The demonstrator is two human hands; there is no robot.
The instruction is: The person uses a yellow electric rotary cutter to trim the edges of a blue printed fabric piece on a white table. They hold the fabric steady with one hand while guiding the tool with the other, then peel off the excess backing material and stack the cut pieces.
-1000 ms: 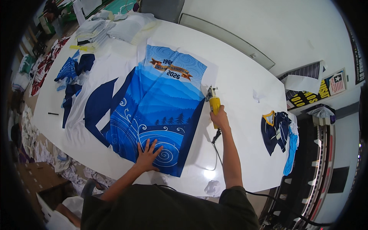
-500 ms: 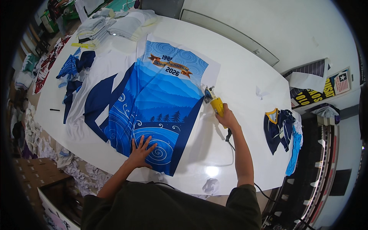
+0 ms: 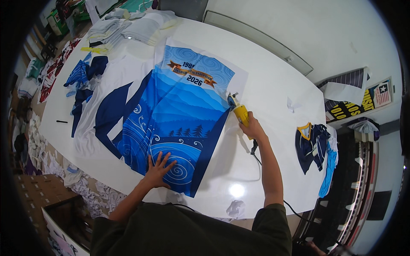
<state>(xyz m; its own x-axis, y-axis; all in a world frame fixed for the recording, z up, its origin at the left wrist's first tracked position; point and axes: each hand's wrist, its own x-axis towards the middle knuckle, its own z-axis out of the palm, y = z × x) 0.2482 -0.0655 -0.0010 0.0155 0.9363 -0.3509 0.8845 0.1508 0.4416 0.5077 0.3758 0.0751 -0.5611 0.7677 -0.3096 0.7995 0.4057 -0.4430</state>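
A printed blue fabric panel (image 3: 183,115) with mountains, trees and swirls lies on the white table in front of me. My left hand (image 3: 159,173) rests flat on its near end, fingers spread over the swirl print. In my right hand (image 3: 253,128) is a yellow handheld electric fabric cutter (image 3: 241,114), gripped around its body. The cutter's metal head touches or nearly touches the panel's right edge, beside the dark blue side strip. White margin cloth lies beyond that edge. A black cord runs from the cutter's rear along my right forearm.
White and navy cloth (image 3: 106,106) spreads left of the panel, with blue scraps (image 3: 78,73) beyond. Folded pale fabric stacks (image 3: 143,30) sit at the far left of the table (image 3: 273,158). Navy and blue garment pieces (image 3: 311,145) lie at the right edge. Scraps (image 3: 85,187) cover the floor.
The cutter and my right hand have shifted slightly farther from me along the panel's right edge. My left hand stays in place on the panel. The whole view has moved a little.
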